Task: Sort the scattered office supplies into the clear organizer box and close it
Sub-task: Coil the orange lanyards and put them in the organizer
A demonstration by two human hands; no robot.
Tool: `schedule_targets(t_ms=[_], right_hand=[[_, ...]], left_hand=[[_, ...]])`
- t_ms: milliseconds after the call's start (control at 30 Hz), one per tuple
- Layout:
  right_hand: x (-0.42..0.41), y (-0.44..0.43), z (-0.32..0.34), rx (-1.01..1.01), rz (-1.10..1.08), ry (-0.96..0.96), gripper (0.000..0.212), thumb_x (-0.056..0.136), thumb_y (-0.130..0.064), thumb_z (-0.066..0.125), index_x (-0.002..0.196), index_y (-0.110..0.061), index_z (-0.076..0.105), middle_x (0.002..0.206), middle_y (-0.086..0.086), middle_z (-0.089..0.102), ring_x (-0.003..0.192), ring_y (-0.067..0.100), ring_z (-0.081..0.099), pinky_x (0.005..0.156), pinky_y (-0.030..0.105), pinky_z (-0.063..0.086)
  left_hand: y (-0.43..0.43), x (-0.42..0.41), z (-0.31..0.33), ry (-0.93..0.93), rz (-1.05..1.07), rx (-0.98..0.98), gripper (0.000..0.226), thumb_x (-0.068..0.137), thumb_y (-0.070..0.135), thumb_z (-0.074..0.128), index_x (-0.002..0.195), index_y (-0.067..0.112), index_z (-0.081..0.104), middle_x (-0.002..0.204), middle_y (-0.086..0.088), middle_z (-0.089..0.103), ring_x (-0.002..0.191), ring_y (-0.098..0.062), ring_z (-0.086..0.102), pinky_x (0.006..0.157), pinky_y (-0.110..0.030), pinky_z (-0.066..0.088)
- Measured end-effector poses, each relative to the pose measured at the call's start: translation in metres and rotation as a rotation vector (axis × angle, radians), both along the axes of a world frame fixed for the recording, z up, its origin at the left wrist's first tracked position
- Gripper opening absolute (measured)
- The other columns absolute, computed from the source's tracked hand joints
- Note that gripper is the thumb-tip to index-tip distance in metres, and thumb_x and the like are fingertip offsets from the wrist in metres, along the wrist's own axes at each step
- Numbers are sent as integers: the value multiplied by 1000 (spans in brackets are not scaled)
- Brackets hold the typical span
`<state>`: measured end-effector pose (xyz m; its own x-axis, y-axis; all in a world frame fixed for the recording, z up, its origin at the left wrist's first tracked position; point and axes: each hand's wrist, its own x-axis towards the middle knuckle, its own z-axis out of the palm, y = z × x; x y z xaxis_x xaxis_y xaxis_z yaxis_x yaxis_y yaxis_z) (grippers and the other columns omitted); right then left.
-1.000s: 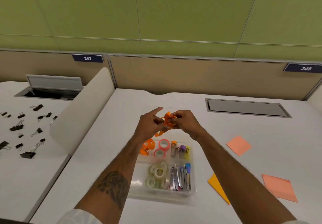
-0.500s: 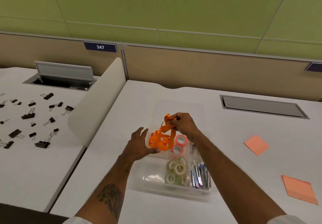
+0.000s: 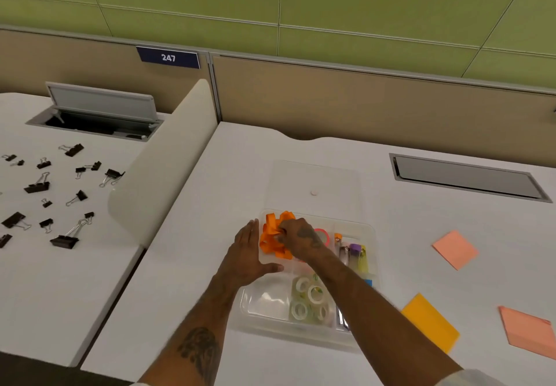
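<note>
Bright, even light falls from overhead, leaving only faint, soft shadows on the white desk (image 3: 186, 280). The wide lens bows the partition and wall lines toward the edges. Motion blur softens the forearms, and glare whitens the clear organizer box (image 3: 264, 301).

I can read just one thing: white digits "247" on a dark blue plate (image 3: 168, 57), fixed to the tan partition (image 3: 361, 97) behind the desks.
</note>
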<state>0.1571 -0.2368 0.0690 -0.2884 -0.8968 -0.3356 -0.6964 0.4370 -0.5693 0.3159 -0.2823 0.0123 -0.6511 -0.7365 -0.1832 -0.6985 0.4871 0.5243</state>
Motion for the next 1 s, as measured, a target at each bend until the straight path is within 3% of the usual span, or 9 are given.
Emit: schedule_targets(t_ms=[67,133,167,267,433,567,733,867,1000], right_hand=[[8,-3,-7,33,38,-29,22,94,-24,56,106,-7,63,99,9,60,72,10,57,63,3,43],[16,-3,-17,51,53,-16,10,95,-20,54,99,-13,60,98,10,57,85,18,57,87,23,51],[21,-3,-21,62,52,-12,11,96,-18,52,102,-12,58,101,14,58,94,22,58,93,32,49],[32,-2,-27,54,-8,29,34,95,-18,48,126,-5,54,127,20,57,116,37,56,91,37,44],[31,-7,-21,115,157,77,37,98,-17,48,132,-4,52,134,17,54,123,33,52,105,39,41],[18,-6,-12,-39,166,194,29,96,-21,51,120,-9,62,119,11,62,111,24,58,101,28,43],[2,1,-6,-72,-32,449,26,94,-23,51,112,-8,62,111,11,64,101,26,61,86,33,49],[1,14,-14,-36,-35,347,27,96,-21,52,113,-2,59,104,11,64,93,21,61,80,23,45],[8,17,-21,6,38,64,40,99,-12,48,133,10,43,96,-1,44,81,4,42,96,20,38]], left_hand=[[1,1,-5,13,4,14,135,59,81,62,153,10,-6,163,-9,2,150,-25,6,120,-40,13],[1,0,-9,23,17,23,136,59,79,66,153,11,-5,163,-8,4,150,-25,8,120,-40,14],[0,0,-10,23,18,23,136,59,80,66,153,11,-4,163,-8,5,149,-25,9,121,-40,15],[-1,0,-13,13,9,10,135,60,80,65,154,11,-3,163,-8,7,150,-24,10,121,-39,15],[-3,0,-15,-6,-7,2,137,59,83,62,154,12,-5,163,-7,2,150,-23,5,122,-41,15],[-2,1,-12,-14,-30,-5,134,61,79,65,154,13,-6,163,-7,-1,150,-23,2,121,-45,15],[-1,-1,-8,-30,-58,-31,127,66,74,67,154,14,-2,163,-9,2,150,-27,4,122,-46,13],[-3,-4,-8,-79,-78,-69,126,65,78,63,154,14,0,163,-8,4,150,-26,6,121,-45,16],[-4,-4,-8,-98,-100,-79,132,56,87,48,154,14,1,163,-10,4,150,-28,8,121,-47,17]])
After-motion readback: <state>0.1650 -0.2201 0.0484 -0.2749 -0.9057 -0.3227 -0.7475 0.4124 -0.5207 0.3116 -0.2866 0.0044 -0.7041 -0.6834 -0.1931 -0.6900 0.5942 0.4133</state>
